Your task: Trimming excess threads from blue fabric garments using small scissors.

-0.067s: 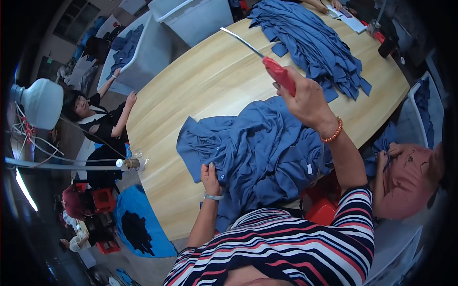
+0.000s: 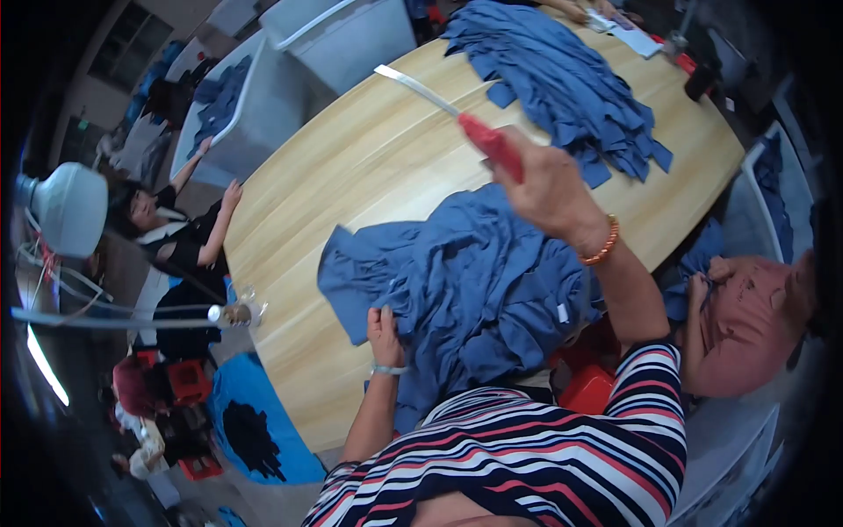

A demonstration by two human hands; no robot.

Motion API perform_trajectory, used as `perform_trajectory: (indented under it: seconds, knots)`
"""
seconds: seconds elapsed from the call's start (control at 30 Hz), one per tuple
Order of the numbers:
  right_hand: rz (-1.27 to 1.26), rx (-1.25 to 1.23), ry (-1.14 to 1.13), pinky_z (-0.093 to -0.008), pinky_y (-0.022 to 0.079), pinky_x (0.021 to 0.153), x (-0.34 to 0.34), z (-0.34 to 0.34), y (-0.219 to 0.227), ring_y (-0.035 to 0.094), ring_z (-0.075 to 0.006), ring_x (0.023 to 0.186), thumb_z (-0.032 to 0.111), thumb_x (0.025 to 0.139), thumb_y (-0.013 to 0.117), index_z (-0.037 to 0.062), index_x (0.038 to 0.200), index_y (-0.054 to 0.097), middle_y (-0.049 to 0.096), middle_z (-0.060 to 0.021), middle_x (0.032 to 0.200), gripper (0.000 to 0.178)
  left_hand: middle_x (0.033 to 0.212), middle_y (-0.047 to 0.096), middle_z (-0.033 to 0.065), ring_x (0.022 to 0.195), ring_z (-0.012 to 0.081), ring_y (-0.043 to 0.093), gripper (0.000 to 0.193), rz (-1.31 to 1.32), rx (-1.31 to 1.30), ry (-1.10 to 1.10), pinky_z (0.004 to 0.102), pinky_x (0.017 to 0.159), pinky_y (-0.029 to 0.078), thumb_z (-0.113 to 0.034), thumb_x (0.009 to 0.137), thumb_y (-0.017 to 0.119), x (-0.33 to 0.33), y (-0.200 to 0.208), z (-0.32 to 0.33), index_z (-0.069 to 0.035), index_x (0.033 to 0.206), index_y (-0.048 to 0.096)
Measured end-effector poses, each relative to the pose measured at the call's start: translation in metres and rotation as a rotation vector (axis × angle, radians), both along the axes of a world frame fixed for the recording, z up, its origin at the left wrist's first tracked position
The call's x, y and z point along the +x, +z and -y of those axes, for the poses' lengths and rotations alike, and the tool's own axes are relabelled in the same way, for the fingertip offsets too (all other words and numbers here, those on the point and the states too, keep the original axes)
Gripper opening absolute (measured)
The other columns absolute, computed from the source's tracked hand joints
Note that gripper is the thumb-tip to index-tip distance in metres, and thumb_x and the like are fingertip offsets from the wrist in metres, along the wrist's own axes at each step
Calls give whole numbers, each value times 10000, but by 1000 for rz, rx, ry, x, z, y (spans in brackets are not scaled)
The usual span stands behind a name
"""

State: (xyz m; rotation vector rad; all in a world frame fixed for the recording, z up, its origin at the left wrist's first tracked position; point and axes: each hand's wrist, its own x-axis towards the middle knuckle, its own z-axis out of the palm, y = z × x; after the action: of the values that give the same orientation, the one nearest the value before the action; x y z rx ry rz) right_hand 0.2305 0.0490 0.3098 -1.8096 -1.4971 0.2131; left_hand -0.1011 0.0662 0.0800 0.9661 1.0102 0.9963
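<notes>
A crumpled blue garment [image 2: 483, 299] with small buttons and a white label lies on the table's near side. My left hand [image 2: 385, 337] is at its left edge, fingers pressed together on the cloth near a button. Raised above the garment's far side, my right hand [image 2: 553, 189] is closed around the red handle of a long, narrow metal-bladed tool [image 2: 420, 90]. Its blade points far left over bare tabletop; whether it is one blade or two closed ones I cannot make out. The palm hides part of the handle.
More blue garments [image 2: 553, 79] are heaped across the pale wooden table [image 2: 299, 255]. A person in black [image 2: 189, 233] stands at its left edge; one in a pink shirt [image 2: 746, 325] handles blue cloth at right. White bins [image 2: 263, 97] stand beyond; a lamp post with bottle [image 2: 233, 314] is left.
My right hand and the bladed tool have shifted a little left and lower in view. The left hand stays at the same garment edge. The whole view has moved slightly.
</notes>
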Motion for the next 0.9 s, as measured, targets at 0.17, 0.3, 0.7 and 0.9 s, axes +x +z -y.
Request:
perform_trajectory:
  seconds: [0.17,0.3,0.7,0.9]
  knots:
    - [27,-150,165,-450,473,618,-13,3,-35,606,-382,729,175,811,580,102,1047,499,607,-187,743,260,825,471,-46,738,41,438,349,-63,-67,-164,186,669,368,-40,818,640,-5,-17,6,-47,1122,470]
    - [17,-339,170,-482,455,681,-9,28,-83,605,-403,746,220,834,567,106,1033,494,618,-198,752,240,677,434,-81,616,27,411,135,-310,-144,-361,186,566,339,-41,795,672,-10,-43,-8,-57,869,560]
    - [-46,-407,-80,-477,462,656,28,73,-142,600,-393,742,249,851,571,120,1045,493,608,-189,758,246,1113,587,105,1061,207,548,249,256,280,-200,358,950,406,-135,946,480,5,173,-185,-16,1165,494]
    - [-43,-410,-176,-467,466,665,50,63,-131,593,-409,767,205,836,586,124,1082,503,612,-203,788,271,1223,551,173,1145,275,514,357,270,559,316,438,1050,327,-217,936,472,-52,273,-319,34,1185,522]
